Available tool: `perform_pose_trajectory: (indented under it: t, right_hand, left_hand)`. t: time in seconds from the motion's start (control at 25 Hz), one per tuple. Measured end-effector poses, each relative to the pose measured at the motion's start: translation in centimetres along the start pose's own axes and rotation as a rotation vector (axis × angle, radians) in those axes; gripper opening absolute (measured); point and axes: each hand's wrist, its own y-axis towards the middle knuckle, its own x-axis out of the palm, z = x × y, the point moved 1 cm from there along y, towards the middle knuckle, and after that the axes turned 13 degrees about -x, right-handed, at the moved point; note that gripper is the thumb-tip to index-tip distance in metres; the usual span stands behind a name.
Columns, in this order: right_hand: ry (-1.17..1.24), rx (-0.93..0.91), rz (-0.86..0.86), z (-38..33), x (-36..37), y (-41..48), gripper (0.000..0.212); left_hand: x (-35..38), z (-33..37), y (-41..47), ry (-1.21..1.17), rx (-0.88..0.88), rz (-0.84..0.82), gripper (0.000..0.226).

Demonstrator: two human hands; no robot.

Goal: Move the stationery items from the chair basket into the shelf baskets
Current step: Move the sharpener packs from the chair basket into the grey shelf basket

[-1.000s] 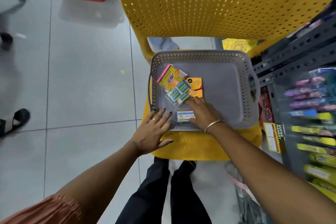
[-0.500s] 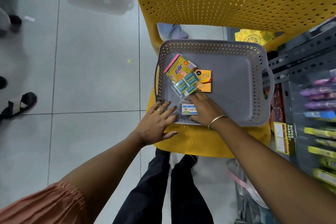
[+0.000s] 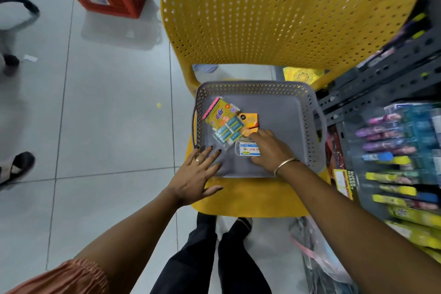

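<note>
Where right hand [image 3: 269, 150] rests: clip box [image 3: 248, 150], label partly "Mart".

Both arms reach forward and down. The left hand [image 3: 194, 174] lies flat with its fingers [image 3: 207, 153] spread wide, pointing to 1 o'clock. The right hand [image 3: 270, 150] is palm down with fingers curled, pointing to 10 o'clock. A thin bangle [image 3: 285, 164] sits on the right wrist.
</note>
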Motion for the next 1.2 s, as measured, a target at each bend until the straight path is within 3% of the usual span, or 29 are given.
perform_pose_trajectory:
  t: [0.32, 0.64, 0.84, 1.04, 1.08, 1.2]
  right_hand:
    - [0.006, 0.156, 0.43, -1.3, -18.0, -10.2, 0.051]
    - [-0.118, 0.421, 0.755, -3.7, -32.5, -32.4, 0.046]
    - [-0.146, 0.654, 0.816, -5.5, -31.7, -50.2, 0.047]
    - [-0.115, 0.905, 0.784, -9.0, -25.0, -67.8, 0.04]
    - [-0.091, 0.962, 0.772, -9.7, -23.0, -71.7, 0.043]
    - [-0.018, 1.083, 0.748, -11.2, -17.8, -79.9, 0.077]
  left_hand:
    - [-14.2, 4.1, 6.4, -0.04, 0.115, 0.16, 0.073]
    - [-27.5, 21.2, 8.8, -0.076, 0.497, 0.41, 0.072]
    - [-32.4, 34.2, 4.6, -0.123, 0.71, 0.538, 0.067]
    - [-30.9, 48.2, -5.3, -0.197, 0.933, 0.526, 0.07]
    - [-30.0, 51.3, -8.1, -0.203, 0.988, 0.524, 0.071]
    - [-28.2, 58.2, -14.7, -0.19, 1.129, 0.496, 0.071]
